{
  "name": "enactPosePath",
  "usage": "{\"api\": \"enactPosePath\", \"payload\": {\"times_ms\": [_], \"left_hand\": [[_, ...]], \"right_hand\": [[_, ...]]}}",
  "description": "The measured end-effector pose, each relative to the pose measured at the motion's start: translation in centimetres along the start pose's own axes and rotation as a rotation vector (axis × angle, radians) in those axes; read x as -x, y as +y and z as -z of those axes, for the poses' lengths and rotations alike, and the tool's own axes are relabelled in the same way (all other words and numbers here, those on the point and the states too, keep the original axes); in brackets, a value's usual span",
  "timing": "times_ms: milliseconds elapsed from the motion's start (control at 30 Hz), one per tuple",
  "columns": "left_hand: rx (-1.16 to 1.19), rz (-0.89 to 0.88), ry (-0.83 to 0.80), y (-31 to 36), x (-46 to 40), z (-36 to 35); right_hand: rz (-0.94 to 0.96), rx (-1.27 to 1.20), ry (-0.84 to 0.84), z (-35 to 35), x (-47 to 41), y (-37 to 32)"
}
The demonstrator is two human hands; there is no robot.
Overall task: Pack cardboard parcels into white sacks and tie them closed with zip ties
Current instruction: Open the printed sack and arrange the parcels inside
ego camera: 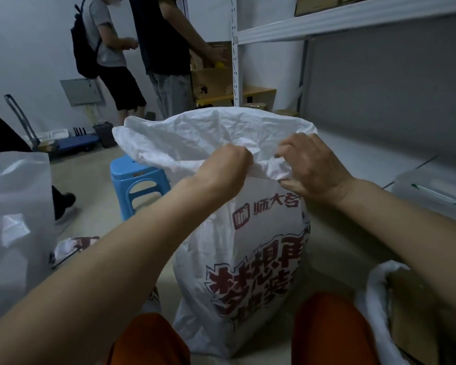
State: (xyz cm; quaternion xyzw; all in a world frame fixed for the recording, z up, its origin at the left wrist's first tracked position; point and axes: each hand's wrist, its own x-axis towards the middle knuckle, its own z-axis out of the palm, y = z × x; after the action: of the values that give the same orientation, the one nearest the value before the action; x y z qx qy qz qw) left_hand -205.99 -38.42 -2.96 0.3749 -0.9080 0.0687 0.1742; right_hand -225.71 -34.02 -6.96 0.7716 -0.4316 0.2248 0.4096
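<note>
A tall white woven sack (250, 259) with red printed characters stands upright on the floor between my knees. Its mouth gapes open at the far side, and its contents are hidden. My left hand (225, 167) grips the near rim of the sack's mouth, fingers curled into the fabric. Just to its right, my right hand (307, 167) pinches a bunched fold of the same rim. A second white sack (379, 299) at the lower right has a rolled-down rim and brown cardboard (408, 309) inside.
A blue plastic stool (137, 177) stands behind the sack on the left. White plastic sheeting (13, 219) lies at the far left. Two people (142, 48) stand at the back by cardboard boxes (211, 77). Grey metal shelving (353, 19) runs along the right; a clear bin (432, 191) sits there.
</note>
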Motion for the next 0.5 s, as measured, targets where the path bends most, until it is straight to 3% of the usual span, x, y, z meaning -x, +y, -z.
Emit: {"api": "enactPosePath", "payload": {"times_ms": [133,300,400,500], "left_hand": [[-0.077,-0.115,0.12,-1.8,1.8,-1.1],[-0.094,-0.124,0.137,-5.0,2.3,-1.3],[-0.132,-0.124,0.155,-6.5,2.1,-1.2],[-0.173,-0.12,0.15,-7.9,1.8,-0.8]], "right_hand": [[-0.016,-0.037,-0.252,0.7,-0.4,1.1],[-0.063,-0.191,-0.394,1.0,-2.0,0.8],[0.006,-0.099,-0.337,0.2,-2.8,0.2],[0.051,0.035,-0.113,-0.5,-3.0,-0.5]]}}
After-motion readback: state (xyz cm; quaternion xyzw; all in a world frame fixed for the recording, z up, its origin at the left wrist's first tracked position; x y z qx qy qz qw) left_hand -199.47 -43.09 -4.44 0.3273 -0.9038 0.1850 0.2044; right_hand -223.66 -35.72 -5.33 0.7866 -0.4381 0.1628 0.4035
